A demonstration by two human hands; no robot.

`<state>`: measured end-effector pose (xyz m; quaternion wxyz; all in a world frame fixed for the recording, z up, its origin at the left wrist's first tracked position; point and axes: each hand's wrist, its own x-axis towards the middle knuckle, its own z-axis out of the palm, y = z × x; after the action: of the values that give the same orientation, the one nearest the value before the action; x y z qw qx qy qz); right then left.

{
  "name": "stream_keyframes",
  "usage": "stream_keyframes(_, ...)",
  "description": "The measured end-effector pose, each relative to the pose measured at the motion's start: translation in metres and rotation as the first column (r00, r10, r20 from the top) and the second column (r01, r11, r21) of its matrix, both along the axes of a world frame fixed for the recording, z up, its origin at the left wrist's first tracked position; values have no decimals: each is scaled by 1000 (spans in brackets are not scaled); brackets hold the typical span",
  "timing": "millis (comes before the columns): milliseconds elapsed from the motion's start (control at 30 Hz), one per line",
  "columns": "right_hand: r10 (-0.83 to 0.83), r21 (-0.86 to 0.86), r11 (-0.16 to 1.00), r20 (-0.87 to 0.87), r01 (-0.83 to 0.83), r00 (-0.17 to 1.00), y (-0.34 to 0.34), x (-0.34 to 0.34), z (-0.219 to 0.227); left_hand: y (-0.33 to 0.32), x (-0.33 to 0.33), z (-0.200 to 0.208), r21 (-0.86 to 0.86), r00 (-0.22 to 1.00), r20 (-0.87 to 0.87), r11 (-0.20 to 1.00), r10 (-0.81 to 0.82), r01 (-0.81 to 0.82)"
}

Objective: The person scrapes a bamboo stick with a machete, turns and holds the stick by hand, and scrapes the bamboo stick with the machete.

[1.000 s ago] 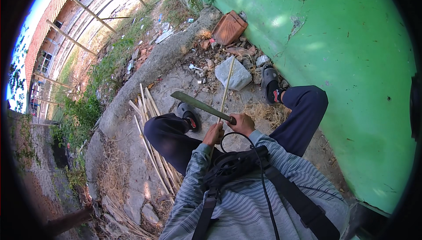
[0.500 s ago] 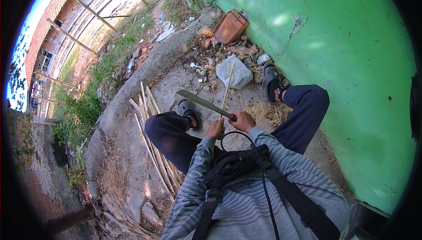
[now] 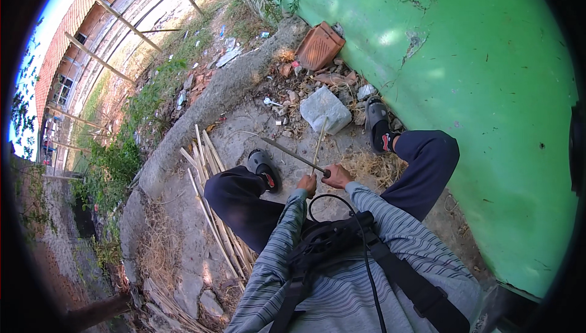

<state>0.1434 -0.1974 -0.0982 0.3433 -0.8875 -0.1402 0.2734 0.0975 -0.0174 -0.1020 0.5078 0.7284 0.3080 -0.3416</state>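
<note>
The right hand (image 3: 337, 176) is closed around the handle of a long knife (image 3: 293, 155), whose dark blade runs up and to the left from the fist, edge-on to the camera. The left hand (image 3: 307, 184), just beside the right, is closed around the lower end of a thin pale stick (image 3: 319, 141); the stick stands nearly upright, its far end resting on a grey stone block (image 3: 325, 109) that lies on the ground between the feet. The blade crosses the stick close above the left hand; whether the edge touches the wood cannot be told. For a clean cut, keep the stick braced firmly on the block, keep the left fingers below the blade's path, and drive the edge away from the body along the grain. A heap of dry shavings (image 3: 366, 165) lies by the right knee. A bundle of similar cut sticks (image 3: 210, 211) lies on the ground beside the left leg. A green wall (image 3: 488, 89) rises on the right.
</note>
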Motion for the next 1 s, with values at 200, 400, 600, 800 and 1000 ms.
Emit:
stream_keyframes(200,-21,-109,994,34,25,999,1,24,-7,-2,-4,-19,20,990,135,999,-39,36)
stream_keyframes(400,127,-77,989,1,-127,992,13,22,-6,11,-12,-43,291,937,194,929,-289,227)
stream_keyframes(600,-66,-60,996,-20,65,998,7,31,-22,-13,-5,-8,257,982,95,957,-166,137)
stream_keyframes(800,53,53,997,-4,-52,999,5,23,-36,-13,-8,-15,275,984,103,955,-144,110)
stream_keyframes(1000,-57,93,994,25,54,998,22,16,-36,3,-15,-49,256,970,171,958,-174,127)
